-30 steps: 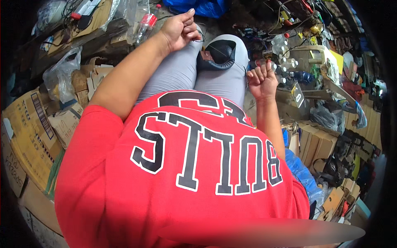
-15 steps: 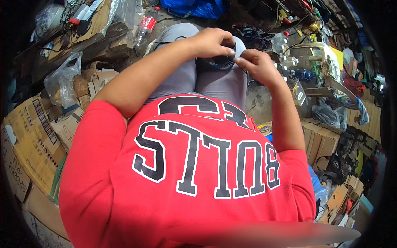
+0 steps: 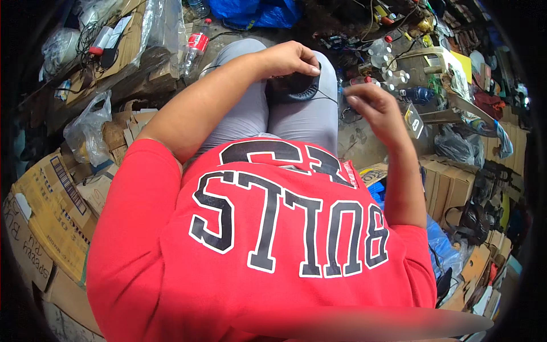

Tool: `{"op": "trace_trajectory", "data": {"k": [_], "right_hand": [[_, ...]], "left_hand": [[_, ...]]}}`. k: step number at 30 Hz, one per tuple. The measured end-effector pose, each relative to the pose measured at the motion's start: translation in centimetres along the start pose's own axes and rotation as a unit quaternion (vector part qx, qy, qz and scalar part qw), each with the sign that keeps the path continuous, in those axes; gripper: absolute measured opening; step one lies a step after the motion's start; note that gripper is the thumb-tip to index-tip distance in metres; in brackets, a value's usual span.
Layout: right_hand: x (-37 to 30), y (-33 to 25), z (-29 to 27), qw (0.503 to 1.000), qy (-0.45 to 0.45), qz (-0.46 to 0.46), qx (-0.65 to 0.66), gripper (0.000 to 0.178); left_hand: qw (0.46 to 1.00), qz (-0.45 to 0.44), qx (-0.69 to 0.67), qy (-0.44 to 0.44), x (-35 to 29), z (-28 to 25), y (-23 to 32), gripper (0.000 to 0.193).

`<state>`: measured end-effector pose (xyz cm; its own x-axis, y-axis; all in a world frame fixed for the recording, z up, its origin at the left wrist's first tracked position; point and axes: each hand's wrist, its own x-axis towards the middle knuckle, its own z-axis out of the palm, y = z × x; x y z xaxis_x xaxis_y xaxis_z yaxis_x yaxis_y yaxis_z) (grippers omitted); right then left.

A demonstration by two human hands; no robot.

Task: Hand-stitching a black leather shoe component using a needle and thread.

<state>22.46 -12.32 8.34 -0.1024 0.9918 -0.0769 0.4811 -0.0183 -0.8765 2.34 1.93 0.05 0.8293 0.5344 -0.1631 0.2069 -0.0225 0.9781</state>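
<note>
A black, rounded item with a ridged, stitched-looking rim, seemingly a shoe [image 3: 299, 91], rests on my grey-trousered thighs. My left hand [image 3: 289, 60] is closed over its far side, thumb and fingertips pinched together at the top. From the rim a thin dark thread [image 3: 329, 96] runs off to the right. My right hand [image 3: 373, 108] is raised to the right of my knee, apart from the shoe, with thumb and forefinger pinched at the thread's outer end. Slight motion blur softens those fingertips. My left hand hides much of the shoe.
A soda bottle [image 3: 196, 48] stands beyond my left knee, near a wooden ledge with tools. Several plastic bottles [image 3: 393, 77] crowd beside a pale chair frame [image 3: 439, 57] on the right. Cardboard boxes [image 3: 54, 188] lie at left; a blue tarp [image 3: 256, 12] is at the far edge.
My right hand has moved right and slightly down, away from the shoe, and the thread now shows stretched between them. My left hand stays at the shoe, shifted slightly.
</note>
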Motion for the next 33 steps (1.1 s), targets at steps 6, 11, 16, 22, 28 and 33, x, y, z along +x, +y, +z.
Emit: {"op": "trace_trajectory", "data": {"k": [6, 11, 16, 22, 28, 33], "right_hand": [[1.8, 0.8, 2.4, 0.986, -0.022, -0.030, -0.162, 0.017], [2.6, 0.8, 2.7, 0.982, -0.018, -0.018, -0.187, 0.016], [2.8, -0.6, 3.0, 0.961, -0.006, -0.021, -0.276, 0.016], [2.8, 0.1, 3.5, 0.960, 0.007, -0.048, -0.277, 0.015], [3.7, 2.5, 3.0, 0.983, -0.016, -0.041, -0.176, 0.018], [4.5, 5.3, 1.5, 0.992, -0.114, 0.042, 0.034, 0.023]], "left_hand": [[0.998, -0.044, 0.000, -0.047, -0.6, -0.6, 0.7, 0.020], [0.997, -0.043, 0.040, -0.058, -1.0, -0.8, 1.7, 0.025], [0.996, -0.044, 0.040, -0.065, -1.0, -0.9, 1.4, 0.028], [0.995, -0.008, 0.065, -0.073, -0.2, -1.0, 1.1, 0.025], [0.991, -0.007, 0.099, -0.094, 0.8, -1.0, 1.3, 0.023], [0.988, 0.012, 0.096, -0.118, 0.3, -1.2, 1.4, 0.024]]}}
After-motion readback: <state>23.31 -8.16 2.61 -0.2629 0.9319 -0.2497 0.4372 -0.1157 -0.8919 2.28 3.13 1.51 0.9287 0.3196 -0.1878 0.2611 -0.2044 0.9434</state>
